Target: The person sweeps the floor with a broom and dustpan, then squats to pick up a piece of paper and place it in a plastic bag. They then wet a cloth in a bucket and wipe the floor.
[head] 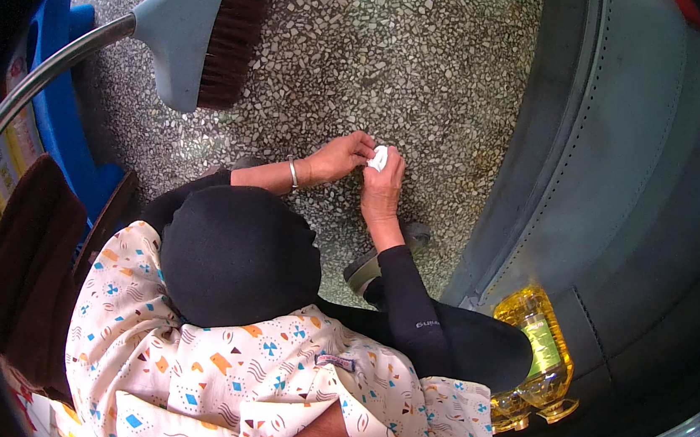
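A small white object (378, 157), too small to identify, is held between both hands above the speckled floor. My right hand (383, 180) grips it from the right and below, fingers curled round it. From the left, my left hand (342, 157), with a silver-coloured bangle (293, 174) on its wrist, pinches its edge with the fingertips. Part of the object is hidden by the fingers. My bent knee in black cloth (239, 258) is below the left forearm, and a shoe (365, 270) shows under the right forearm.
A broom head (182, 25) with dark bristles lies at upper left, its metal handle curving down. Beside it are a blue plastic item (70, 109) and brown cloth (35, 270). A grey stitched upholstered surface (621, 156) fills the right; yellow oil bottles (534, 337) stand by my other knee.
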Available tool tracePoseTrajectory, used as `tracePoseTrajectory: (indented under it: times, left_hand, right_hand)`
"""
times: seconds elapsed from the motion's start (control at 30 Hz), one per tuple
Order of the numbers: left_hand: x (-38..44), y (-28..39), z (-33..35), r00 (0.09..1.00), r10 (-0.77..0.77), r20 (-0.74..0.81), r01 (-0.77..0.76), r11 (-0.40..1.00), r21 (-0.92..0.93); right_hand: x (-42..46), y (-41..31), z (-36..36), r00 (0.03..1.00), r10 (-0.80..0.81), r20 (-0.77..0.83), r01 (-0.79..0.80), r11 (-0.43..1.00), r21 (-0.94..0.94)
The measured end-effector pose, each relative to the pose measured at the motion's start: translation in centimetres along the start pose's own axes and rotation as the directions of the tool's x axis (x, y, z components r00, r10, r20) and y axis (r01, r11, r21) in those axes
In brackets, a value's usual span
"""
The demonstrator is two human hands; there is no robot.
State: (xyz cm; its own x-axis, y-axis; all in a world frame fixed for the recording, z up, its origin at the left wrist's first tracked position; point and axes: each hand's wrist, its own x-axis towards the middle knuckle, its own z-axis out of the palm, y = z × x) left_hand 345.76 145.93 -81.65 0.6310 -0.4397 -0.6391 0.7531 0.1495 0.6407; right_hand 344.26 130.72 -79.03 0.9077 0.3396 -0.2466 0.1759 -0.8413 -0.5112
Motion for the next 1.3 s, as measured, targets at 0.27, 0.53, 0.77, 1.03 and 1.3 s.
tracePoseTrajectory:
  times: [0.27,0.53,0.77,1.03,1.3]
  left_hand:
    - [-0.1,5.9,-1.7,0.993,0.042,0.110,-0.095,0.839,0.536]
    - [4.0,21.7,-7.8,0.502,0.861,-0.085,-0.386,0.311,0.868]
    - [7.6,34.2,-14.8,0.115,0.989,-0.091,-0.051,0.098,0.994]
    - [9.5,34.4,-17.2,0.461,0.859,-0.223,0.155,0.169,0.973]
    - [7.5,34.5,-18.5,0.013,1.000,0.016,-0.064,-0.015,0.998]
  right_hand:
    - [0.0,-0.1,-0.4,1.000,0.009,-0.011,-0.009,1.000,0.014]
    - [1.6,-1.3,-0.7,0.991,-0.130,-0.021,0.124,0.977,-0.174]
    - [3.7,-2.9,-0.6,0.934,0.303,-0.190,-0.274,0.948,0.161]
    - [5.0,5.4,-6.8,0.706,0.706,0.050,-0.212,0.144,0.967]
    - [8.2,3.6,-12.4,0.825,0.566,0.010,0.027,-0.056,0.998]
